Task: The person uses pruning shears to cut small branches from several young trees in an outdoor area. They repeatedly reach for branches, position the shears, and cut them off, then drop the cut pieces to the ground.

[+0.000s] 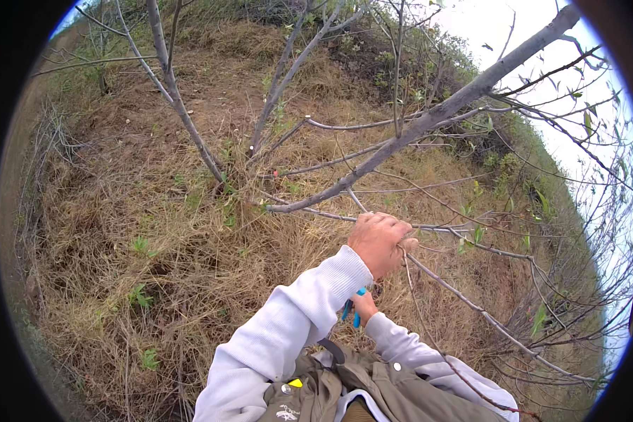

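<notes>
Stretched out in front of me, my left hand [381, 243] is closed around a slender bare branch [456, 293]. The branch slants from above the hand down to the lower right. A thinner reddish twig [424, 328] runs from beside the same hand down across my right sleeve. Below and partly behind the left wrist, my right hand [366, 307] grips a cutting tool with blue handles [357, 317], which looks like pruning shears. The tool's blades are hidden. Above my left hand a thick grey limb [401, 142] lies at a slant, its lower end near the dry grass.
More stems [187, 113] rise from the grassy ground to the left, and a cut stub [307, 118] shows a pale end. Dry grass [137, 274] covers the slope. Tangled leafy twigs [548, 264] fill the right side. A red spot [275, 173] shows near the tree's base.
</notes>
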Motion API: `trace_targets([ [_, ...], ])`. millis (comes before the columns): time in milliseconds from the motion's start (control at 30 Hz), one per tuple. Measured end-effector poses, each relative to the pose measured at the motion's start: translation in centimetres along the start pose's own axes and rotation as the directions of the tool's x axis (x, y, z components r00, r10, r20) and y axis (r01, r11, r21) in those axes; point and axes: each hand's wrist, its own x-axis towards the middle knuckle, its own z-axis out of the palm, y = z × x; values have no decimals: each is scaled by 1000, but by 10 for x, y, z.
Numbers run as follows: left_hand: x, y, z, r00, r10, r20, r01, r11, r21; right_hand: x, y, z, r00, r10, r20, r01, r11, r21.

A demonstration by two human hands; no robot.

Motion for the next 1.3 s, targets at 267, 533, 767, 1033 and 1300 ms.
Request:
trace_targets([
  [267, 10, -29, -6, 998, 34, 62, -38, 998, 53, -29, 14, 55, 993, 88, 73, -95, 990, 104],
  [533, 41, -47, -8, 984, 22, 176, -29, 999, 34, -66, -10, 88, 983, 44, 178, -90, 962, 258],
  [767, 50, -46, 10, 994, -58, 95, 54, 997, 49, -59, -20, 79, 984, 102, 146, -130, 972, 198],
  [1033, 54, -39, 39, 989, -115, 90, 93, 971, 219, -56, 1, 35, 990, 51, 133, -103, 901, 420],
  [1300, 55, -35, 58, 952, -251, 177, 192, 936, 295, -64, 13, -9, 982, 83, 171, -148, 896, 419],
])
